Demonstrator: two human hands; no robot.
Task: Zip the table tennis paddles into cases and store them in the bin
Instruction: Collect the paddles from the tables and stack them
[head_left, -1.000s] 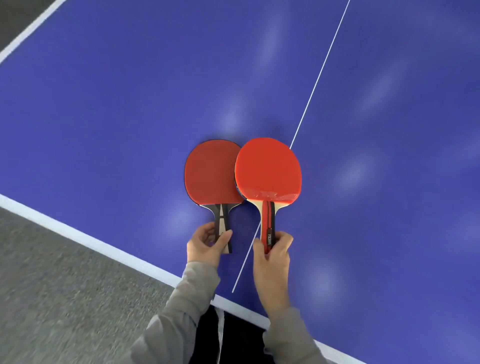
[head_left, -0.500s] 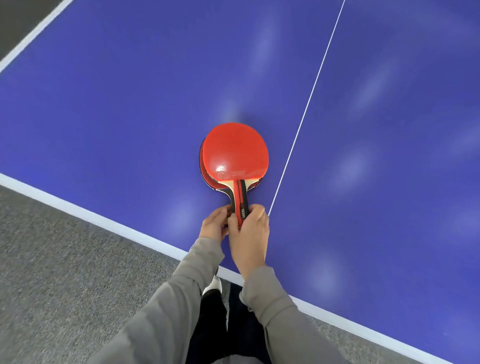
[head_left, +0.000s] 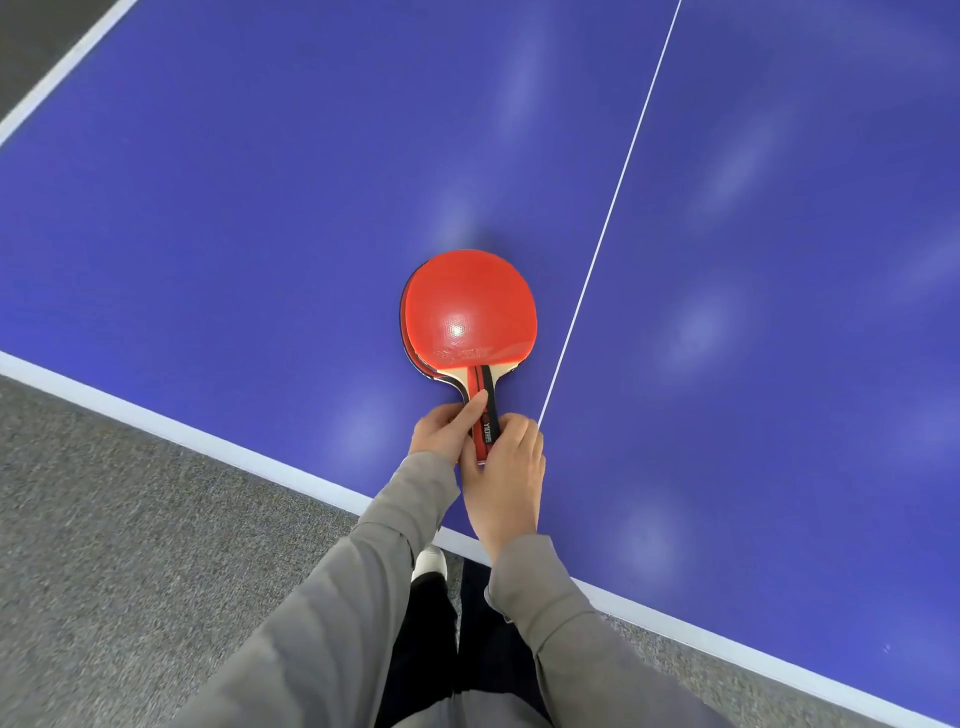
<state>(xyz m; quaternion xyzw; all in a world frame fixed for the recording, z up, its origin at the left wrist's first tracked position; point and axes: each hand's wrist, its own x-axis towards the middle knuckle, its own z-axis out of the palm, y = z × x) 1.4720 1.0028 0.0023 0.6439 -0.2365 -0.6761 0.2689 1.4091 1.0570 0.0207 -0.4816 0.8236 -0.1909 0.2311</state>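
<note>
Two red-faced table tennis paddles lie stacked on the blue table (head_left: 260, 208). The top paddle (head_left: 470, 306) covers the lower paddle (head_left: 407, 332), of which only a dark sliver shows along the left rim. Their handles point toward me. My left hand (head_left: 444, 428) grips the stacked handles from the left, thumb laid across the top handle. From the right, my right hand (head_left: 506, 467) curls its fingers round the same handles. No case or bin is in view.
A thin white centre line (head_left: 608, 218) runs up the table just right of the paddles. The table's white edge stripe (head_left: 182, 428) crosses diagonally below my hands. Grey carpet (head_left: 130, 545) lies beyond the edge, with my legs and a shoe below.
A second ago the paddles lay side by side, one handle in each hand. The right paddle slid over the left one, and both hands now meet on the stacked handles.
</note>
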